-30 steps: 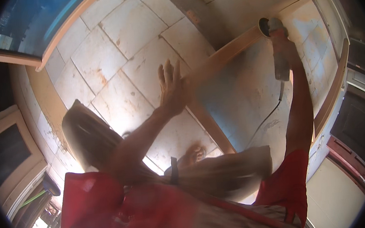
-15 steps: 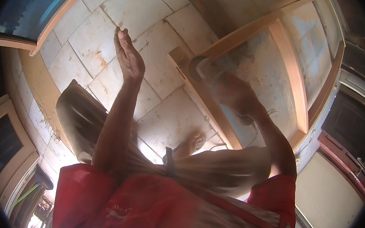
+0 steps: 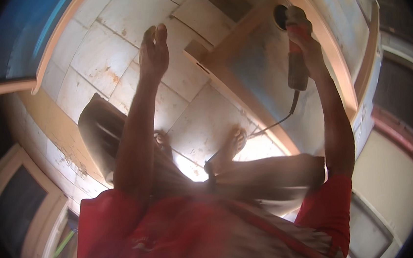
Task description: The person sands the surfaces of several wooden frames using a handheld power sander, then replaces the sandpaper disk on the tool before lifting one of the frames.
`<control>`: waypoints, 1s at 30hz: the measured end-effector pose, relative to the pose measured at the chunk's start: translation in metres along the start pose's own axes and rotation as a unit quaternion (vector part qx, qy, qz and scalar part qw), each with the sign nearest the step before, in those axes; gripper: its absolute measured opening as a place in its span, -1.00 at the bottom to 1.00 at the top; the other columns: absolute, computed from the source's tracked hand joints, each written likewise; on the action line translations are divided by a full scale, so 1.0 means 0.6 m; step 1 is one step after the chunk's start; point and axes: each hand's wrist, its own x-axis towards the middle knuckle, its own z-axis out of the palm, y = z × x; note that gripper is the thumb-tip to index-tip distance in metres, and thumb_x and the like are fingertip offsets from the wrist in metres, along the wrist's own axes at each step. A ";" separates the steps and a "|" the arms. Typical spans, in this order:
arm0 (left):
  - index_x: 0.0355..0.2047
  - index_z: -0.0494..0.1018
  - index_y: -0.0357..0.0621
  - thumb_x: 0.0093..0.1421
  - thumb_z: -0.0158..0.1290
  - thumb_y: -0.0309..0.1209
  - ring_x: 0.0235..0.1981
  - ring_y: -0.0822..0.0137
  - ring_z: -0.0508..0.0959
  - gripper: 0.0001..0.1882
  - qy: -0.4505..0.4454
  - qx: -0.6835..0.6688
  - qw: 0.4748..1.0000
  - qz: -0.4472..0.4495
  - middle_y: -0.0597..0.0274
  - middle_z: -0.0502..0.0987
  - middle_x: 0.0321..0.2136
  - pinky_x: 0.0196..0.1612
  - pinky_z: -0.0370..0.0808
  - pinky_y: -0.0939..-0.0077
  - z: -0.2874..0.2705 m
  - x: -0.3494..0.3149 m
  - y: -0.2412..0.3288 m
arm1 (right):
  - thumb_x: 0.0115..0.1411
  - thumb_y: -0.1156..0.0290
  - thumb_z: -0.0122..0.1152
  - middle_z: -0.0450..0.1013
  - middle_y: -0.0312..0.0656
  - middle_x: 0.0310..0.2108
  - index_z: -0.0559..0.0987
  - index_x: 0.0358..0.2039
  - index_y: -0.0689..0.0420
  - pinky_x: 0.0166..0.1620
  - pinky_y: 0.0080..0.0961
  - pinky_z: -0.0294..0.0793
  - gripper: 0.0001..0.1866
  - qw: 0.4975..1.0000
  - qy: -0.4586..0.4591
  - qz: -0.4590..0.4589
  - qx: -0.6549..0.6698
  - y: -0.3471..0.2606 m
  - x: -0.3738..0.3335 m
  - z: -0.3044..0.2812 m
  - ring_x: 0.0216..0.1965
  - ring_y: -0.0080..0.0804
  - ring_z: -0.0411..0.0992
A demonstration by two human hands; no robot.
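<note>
My right hand (image 3: pixel 305 39) is wrapped round an angle grinder (image 3: pixel 297 69) with a red and dark grey body. Its round disc (image 3: pixel 280 17) is over the far part of a wooden frame (image 3: pixel 248 104), close to the right rail; whether it touches the wood I cannot tell. A dark cord (image 3: pixel 293 105) runs from the grinder's rear end back toward my foot. Raised over the tiles left of the frame, my left hand (image 3: pixel 154 54) holds nothing, its fingers stretched out.
Pale, stained tiles (image 3: pixel 111 49) cover the floor. At the upper left stands a wood-edged panel with a blue, glossy surface (image 3: pixel 17 42). Another framed panel (image 3: pixel 24 204) is at the lower left. My bare foot (image 3: pixel 237 141) rests beside the wooden frame and the cord.
My right hand has carried the grinder from the frame's near left corner to its far right side. My left hand stays raised, its fingers slightly more apart. The whole view has shifted a little.
</note>
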 end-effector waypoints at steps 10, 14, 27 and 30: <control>0.27 0.25 -0.25 0.35 -0.24 0.18 0.21 0.04 0.33 -0.23 -0.321 0.020 0.933 -0.162 -0.07 0.39 0.19 0.21 0.22 -0.02 0.060 0.158 -0.029 | -0.02 0.14 0.44 0.54 -0.16 -0.32 0.54 -0.18 0.20 -0.20 -0.42 0.50 -0.51 0.994 0.040 0.097 0.016 0.002 -0.290 0.178 -0.29 -0.40 0.50; 0.25 0.29 -0.21 0.36 -0.26 0.18 0.27 0.06 0.26 -0.25 -0.417 0.028 0.893 -0.168 -0.03 0.28 0.28 0.25 0.19 0.00 0.114 0.116 -0.005 | 0.07 0.25 0.32 0.53 -0.13 -0.30 0.54 -0.15 0.08 -0.24 -0.36 0.52 -0.66 0.980 0.128 0.001 -0.152 0.122 -0.357 0.274 -0.32 -0.28 0.53; -0.03 0.48 -0.37 0.26 -0.14 0.27 -0.18 0.18 0.53 -0.18 -0.431 0.202 0.876 0.083 -0.01 0.56 -0.21 -0.05 0.40 0.27 0.116 0.092 -0.004 | 0.13 0.22 0.15 0.55 0.08 -0.37 0.59 -0.25 0.22 -0.16 -0.20 0.56 -0.68 0.941 0.245 0.232 -0.031 0.099 -0.446 0.268 -0.26 -0.04 0.58; -0.09 0.50 -0.34 0.21 -0.07 0.29 -0.29 0.26 0.52 -0.20 -0.417 0.270 0.857 0.134 0.09 0.54 -0.29 -0.16 0.43 0.33 0.144 0.135 -0.040 | 0.06 0.04 0.29 0.57 0.04 -0.28 0.51 -0.13 0.27 -0.20 -0.24 0.54 -0.45 0.948 0.261 0.180 -0.028 0.199 -0.503 0.196 -0.23 -0.12 0.58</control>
